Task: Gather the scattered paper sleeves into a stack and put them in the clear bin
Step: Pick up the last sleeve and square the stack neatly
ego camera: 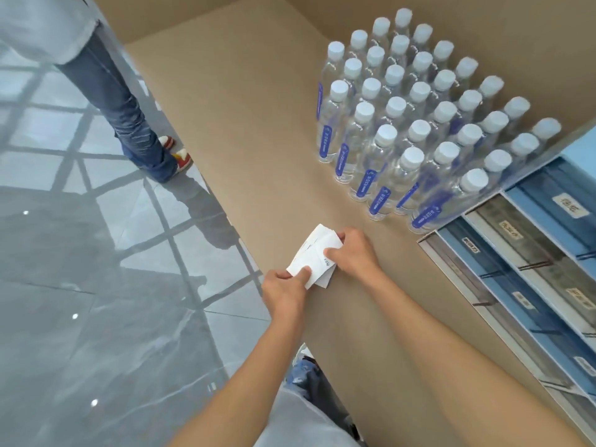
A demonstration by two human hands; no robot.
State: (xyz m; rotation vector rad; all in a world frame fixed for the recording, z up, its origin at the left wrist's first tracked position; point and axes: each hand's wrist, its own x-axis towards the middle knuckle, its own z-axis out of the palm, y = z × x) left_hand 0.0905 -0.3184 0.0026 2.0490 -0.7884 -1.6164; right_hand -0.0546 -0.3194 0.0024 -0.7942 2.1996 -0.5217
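Head view of a tan counter (pixel 245 130) beside a glossy grey tiled floor (pixel 64 259). Near the counter's floor-side edge, both hands grip a small, loosely squared stack of white paper sleeves (pixel 314 256), whose edges are fanned and not flush. The left hand (pixel 283 290) pinches the stack's near end, thumb on top and fingers curled beneath. The right hand (pixel 353 251) clamps the far side, thumb pressed on the top sleeve and fingers wrapped over the upper edge. The stack appears to rest on or just above the counter; which of the two cannot be told.

Well apart, toward the counter's far side, stands a dense block of clear water bottles (pixel 416 124) with white caps and blue vertical labels, all upright and touching their neighbours. At right, just beside the bottles, lies a white organiser (pixel 516 269) with angled compartments holding blue and grey packets bearing small labels. A second person in jeans (pixel 129 101) stands on the floor at upper left.
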